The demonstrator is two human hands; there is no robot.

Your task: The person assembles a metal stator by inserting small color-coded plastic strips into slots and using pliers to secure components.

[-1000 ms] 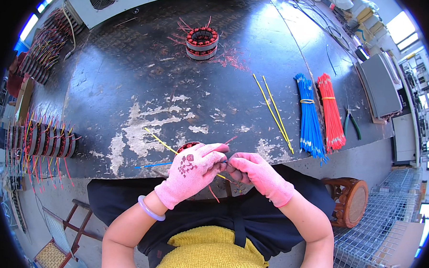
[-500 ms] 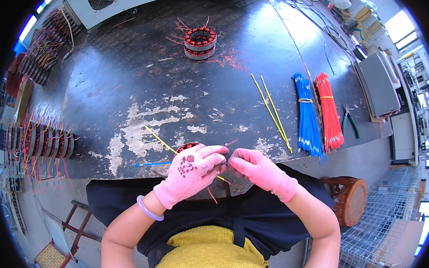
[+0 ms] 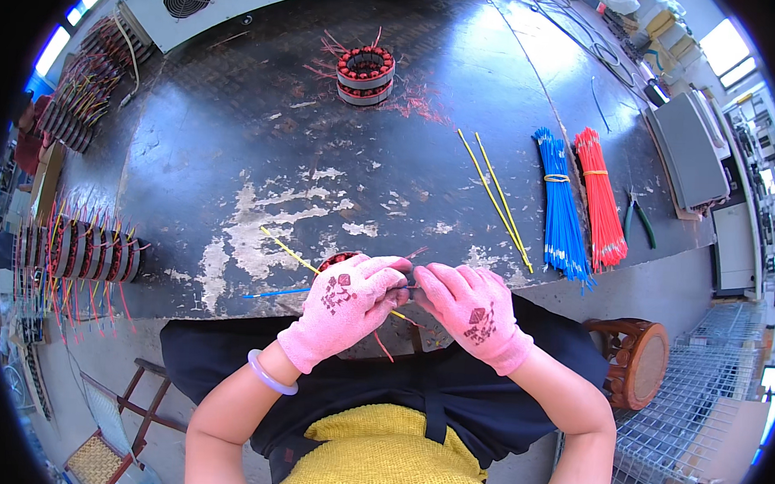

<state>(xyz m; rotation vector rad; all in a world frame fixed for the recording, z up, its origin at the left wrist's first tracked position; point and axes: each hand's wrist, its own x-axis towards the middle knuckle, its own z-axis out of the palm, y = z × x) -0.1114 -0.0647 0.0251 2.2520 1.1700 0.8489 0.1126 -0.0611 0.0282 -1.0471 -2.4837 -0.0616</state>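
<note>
My left hand, in a pink glove, lies over a small wire-wound stator at the table's front edge and hides most of it. A yellow wire and a blue wire stick out to the left from under this hand. Below it hang a red wire and a short yellow end. Its thumb and fingers are pinched together, facing my right hand, gloved alike. Between the two sets of fingertips runs a thin wire, mostly hidden. The right fingers are closed on it.
Another stator stands farther back beside red wire scraps. To the right lie two yellow wires, a blue wire bundle, a red bundle and green-handled pliers. A row of stators sits at the left edge.
My right hand has turned so that its back faces up, and its fingers now point toward the left fingertips. My left hand has hardly moved.
</note>
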